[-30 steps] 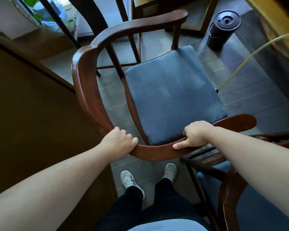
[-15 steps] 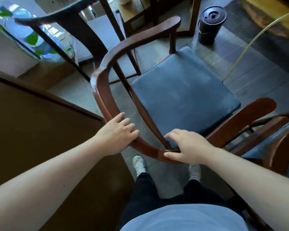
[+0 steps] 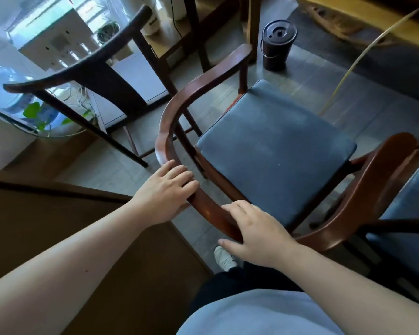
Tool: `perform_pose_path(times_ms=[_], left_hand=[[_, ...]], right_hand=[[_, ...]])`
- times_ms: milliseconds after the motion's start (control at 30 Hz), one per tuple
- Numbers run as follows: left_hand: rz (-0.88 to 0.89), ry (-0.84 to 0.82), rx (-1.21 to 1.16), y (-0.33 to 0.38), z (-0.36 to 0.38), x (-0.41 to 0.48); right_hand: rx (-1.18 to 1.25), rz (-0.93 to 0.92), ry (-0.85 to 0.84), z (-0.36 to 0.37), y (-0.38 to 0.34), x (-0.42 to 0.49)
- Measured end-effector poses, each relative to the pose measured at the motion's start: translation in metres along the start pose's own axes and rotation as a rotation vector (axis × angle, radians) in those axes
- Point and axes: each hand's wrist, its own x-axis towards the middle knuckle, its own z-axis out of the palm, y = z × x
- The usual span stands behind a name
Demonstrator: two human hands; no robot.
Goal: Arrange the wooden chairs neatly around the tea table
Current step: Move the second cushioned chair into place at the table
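On the tiled floor (image 3: 363, 97), a wooden chair (image 3: 203, 209) with a blue seat cushion (image 3: 276, 151) stands beside a second chair (image 3: 406, 204) at the right edge. Both hands lie flat, fingers loosely spread, on its curved back rail: left hand (image 3: 165, 192), right hand (image 3: 257, 233). A black canister (image 3: 277, 44) stands beyond.

A home tea room: wooden chairs (image 3: 264, 146) with blue cushions, a slab worktop (image 3: 373, 22), tiled floor (image 3: 324, 76), a plant (image 3: 34, 114) by the window (image 3: 46, 27).
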Motion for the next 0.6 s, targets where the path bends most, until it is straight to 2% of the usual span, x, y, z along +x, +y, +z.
perform_pose_path(times_ms=[200,300,500,600], left_hand=[[0.129,-0.126,-0.018,-0.006,0.003,0.03],[0.189,-0.162,-0.036,-0.012,0.002,0.033],[0.405,-0.134,-0.061,-0.04,0.014,0.037],[0.485,-0.124,-0.076,-0.072,0.02,0.048]], right_hand=[[0.01,-0.051,-0.096,-0.005,0.008,0.022],[0.021,-0.016,-0.115,-0.005,0.012,0.02],[0.091,0.092,0.014,0.02,0.008,0.008],[0.066,0.21,0.188,0.035,-0.002,0.003]])
